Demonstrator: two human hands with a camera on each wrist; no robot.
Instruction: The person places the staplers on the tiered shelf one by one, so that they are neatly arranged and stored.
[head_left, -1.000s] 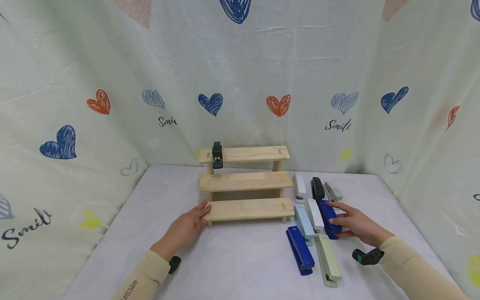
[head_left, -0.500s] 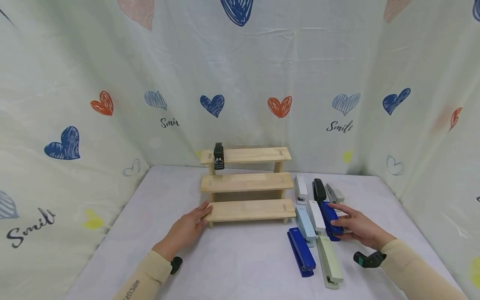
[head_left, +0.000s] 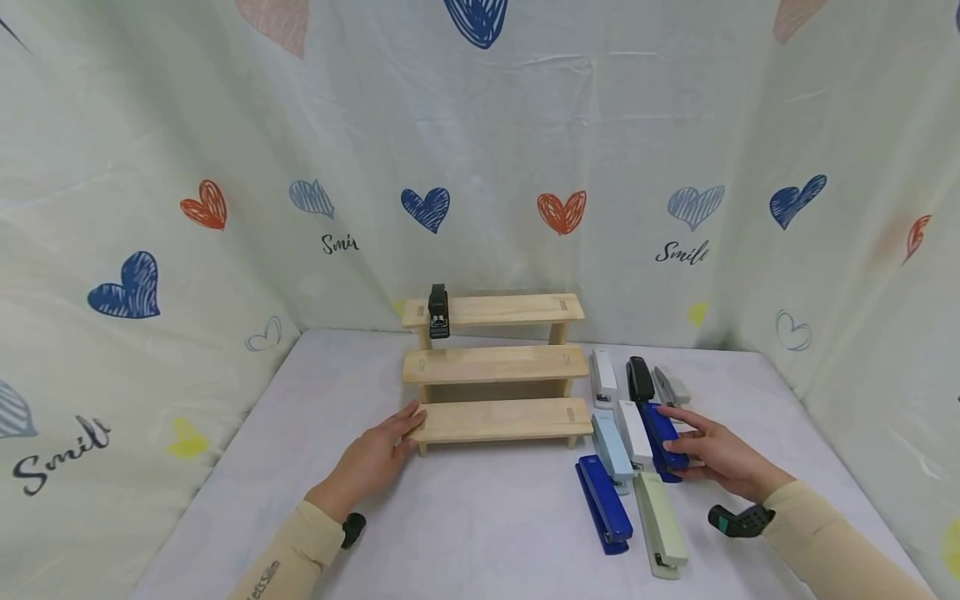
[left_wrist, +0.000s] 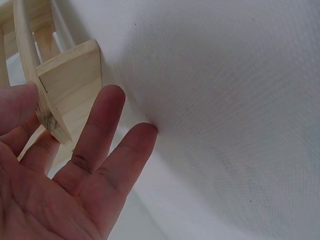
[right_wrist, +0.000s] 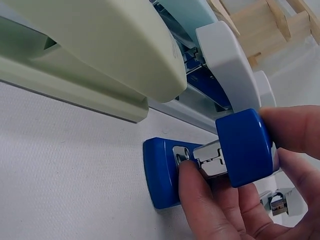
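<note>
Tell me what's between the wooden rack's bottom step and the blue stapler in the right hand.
In the head view, a pale blue stapler and then a white stapler lie between the bottom step and the held stapler.

Lower right in the head view, we lose part of the held blue stapler point(head_left: 659, 437) behind the right hand point(head_left: 723, 458).

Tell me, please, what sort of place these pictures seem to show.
Probably a small tabletop booth set up for handling practice: a heart-print curtain hangs behind and on both sides of a white table, which bears a wooden shelf and a cluster of staplers.
</note>
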